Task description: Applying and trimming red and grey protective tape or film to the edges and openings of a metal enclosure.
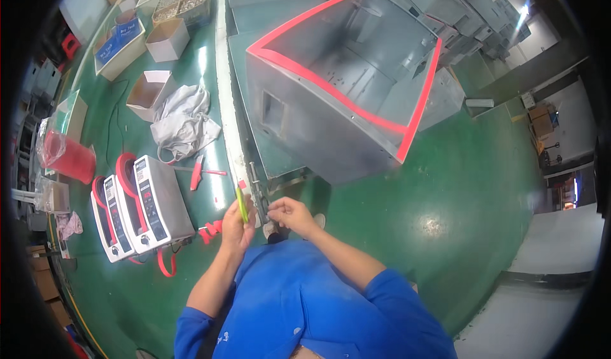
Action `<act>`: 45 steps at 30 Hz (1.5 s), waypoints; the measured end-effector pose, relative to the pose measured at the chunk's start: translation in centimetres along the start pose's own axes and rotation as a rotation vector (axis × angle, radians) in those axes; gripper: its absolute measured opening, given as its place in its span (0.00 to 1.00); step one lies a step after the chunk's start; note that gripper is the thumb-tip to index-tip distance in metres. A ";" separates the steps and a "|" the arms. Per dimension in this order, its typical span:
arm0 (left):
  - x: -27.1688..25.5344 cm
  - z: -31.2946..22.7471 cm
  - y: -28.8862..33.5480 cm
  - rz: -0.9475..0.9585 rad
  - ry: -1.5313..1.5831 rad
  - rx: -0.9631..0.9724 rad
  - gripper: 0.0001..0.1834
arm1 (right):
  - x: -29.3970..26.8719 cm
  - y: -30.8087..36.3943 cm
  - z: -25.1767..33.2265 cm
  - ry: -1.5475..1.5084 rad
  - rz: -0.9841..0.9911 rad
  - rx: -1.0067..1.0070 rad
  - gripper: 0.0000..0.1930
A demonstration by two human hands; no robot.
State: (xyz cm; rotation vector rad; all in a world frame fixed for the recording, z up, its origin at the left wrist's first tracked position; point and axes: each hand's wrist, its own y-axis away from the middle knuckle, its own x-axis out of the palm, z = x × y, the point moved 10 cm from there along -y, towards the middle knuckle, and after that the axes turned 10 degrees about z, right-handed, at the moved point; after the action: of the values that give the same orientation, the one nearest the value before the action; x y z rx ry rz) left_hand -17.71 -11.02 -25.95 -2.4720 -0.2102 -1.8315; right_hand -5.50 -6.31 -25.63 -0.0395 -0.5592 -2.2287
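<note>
My left hand (233,232) is closed around a slim yellow-green tool (242,206), which looks like a small cutter and points away from me. A small bit of red tape (242,184) shows by its tip. To the right of it is my right hand (293,216), its fingers drawn together in a pinch; whatever they hold, if anything, is too small to make out. Beyond both hands stands a large grey metal box (305,127), tilted in view, its open side facing up and right. Red tape (344,98) runs along the rim of that opening.
Two white tape dispensers (162,197) with red rolls stand on the green table at left. Near them lie red-handled scissors (196,173), crumpled red tape (209,232) and a grey cloth (184,120). Cardboard boxes (168,40) are farther back. More grey metal cases (439,3) are stacked behind.
</note>
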 end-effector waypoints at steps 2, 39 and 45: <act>-2.8 -1.6 -0.8 -0.248 -0.221 0.019 0.14 | -0.3 2.3 3.0 0.288 -0.148 -0.203 0.11; 31.5 12.1 -5.1 0.461 -2.166 0.923 0.19 | -16.3 7.7 30.4 1.065 0.146 -0.398 0.11; 30.5 8.4 -4.9 0.370 -2.028 0.878 0.18 | -17.9 9.0 30.4 0.877 -0.016 -0.425 0.09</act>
State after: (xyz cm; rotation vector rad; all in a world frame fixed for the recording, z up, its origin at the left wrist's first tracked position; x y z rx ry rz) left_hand -1.74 -2.81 0.56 -2.1794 -0.3755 1.1069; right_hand 8.32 13.79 1.37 0.6869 0.3892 -2.0732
